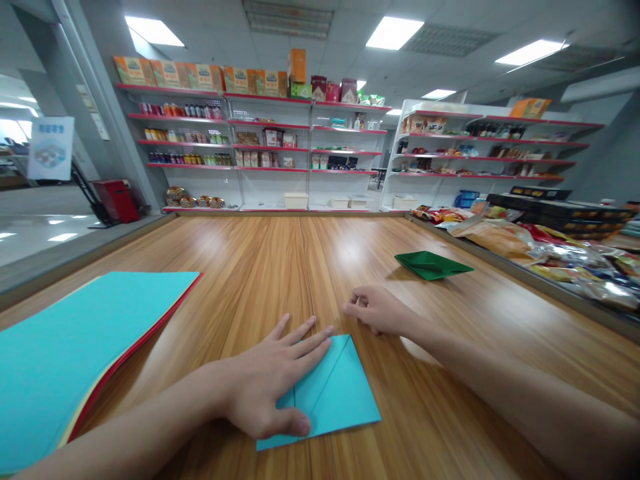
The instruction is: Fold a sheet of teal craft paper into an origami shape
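A folded piece of light blue paper [345, 393] lies on the wooden table, with crease lines and a slanting fold edge across it. My left hand [273, 377] rests flat on its left part, fingers spread, and covers some of it. Just beyond the paper's upper right corner, my right hand [377, 310] hovers at or near the tabletop with its fingers curled in. Whether anything is inside those fingers is hidden. Farther off to the right sits a folded dark green paper shape [433, 265], apart from both hands.
A stack of large coloured sheets [110, 333], blue on top with yellow and red below, lies at the left. Packaged snacks [565, 260] fill the area past the table's right rim. Shelves [273, 147] with boxes and bottles stand behind the wooden table [250, 253].
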The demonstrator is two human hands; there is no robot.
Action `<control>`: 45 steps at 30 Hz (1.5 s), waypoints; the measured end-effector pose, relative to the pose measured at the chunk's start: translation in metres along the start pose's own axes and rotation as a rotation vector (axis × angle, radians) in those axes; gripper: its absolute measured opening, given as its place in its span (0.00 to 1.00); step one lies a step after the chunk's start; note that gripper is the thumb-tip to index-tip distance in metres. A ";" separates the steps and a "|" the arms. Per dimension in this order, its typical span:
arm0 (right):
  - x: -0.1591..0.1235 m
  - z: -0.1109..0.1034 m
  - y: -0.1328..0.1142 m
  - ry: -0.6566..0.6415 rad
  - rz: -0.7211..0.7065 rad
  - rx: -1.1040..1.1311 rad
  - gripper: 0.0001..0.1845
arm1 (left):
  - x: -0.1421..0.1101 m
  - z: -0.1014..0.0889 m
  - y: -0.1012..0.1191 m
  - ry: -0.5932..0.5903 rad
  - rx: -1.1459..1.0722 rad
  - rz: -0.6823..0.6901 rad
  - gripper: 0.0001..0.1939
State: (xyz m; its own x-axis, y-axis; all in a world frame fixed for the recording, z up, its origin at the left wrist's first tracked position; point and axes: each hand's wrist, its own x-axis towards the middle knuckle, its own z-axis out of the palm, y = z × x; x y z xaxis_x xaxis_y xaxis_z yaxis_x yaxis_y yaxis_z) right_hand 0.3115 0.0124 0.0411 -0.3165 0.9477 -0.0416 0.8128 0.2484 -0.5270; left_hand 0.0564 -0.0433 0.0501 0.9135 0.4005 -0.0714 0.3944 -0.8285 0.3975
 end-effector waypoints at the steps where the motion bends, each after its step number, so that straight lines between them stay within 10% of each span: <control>1: -0.006 0.005 -0.006 0.074 -0.127 -0.105 0.17 | 0.000 0.002 -0.001 0.011 0.008 -0.017 0.50; 8: -0.021 0.025 -0.023 0.102 -0.231 -0.263 0.16 | -0.003 0.011 -0.027 0.179 0.099 -0.145 0.49; 14: -0.015 0.023 -0.015 0.084 -0.162 -0.228 0.17 | 0.000 0.013 -0.032 0.446 0.215 -0.075 0.26; 17: -0.016 0.023 -0.014 0.089 -0.178 -0.211 0.18 | 0.008 0.016 -0.018 0.360 0.200 0.104 0.19; 35: -0.018 0.029 -0.023 0.031 -0.281 -0.081 0.08 | 0.019 0.018 -0.005 0.426 0.040 0.091 0.10; 45: -0.020 0.035 -0.016 0.368 -0.507 -0.175 0.09 | 0.011 0.013 -0.019 0.424 0.160 -0.131 0.14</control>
State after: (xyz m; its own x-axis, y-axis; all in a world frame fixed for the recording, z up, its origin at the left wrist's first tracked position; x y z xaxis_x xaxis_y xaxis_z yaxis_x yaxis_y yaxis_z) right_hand 0.2874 -0.0174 0.0212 -0.5190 0.7032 0.4859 0.6838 0.6827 -0.2577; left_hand 0.0602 -0.0287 0.0300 0.7468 0.6026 0.2813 0.5445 -0.7969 0.2617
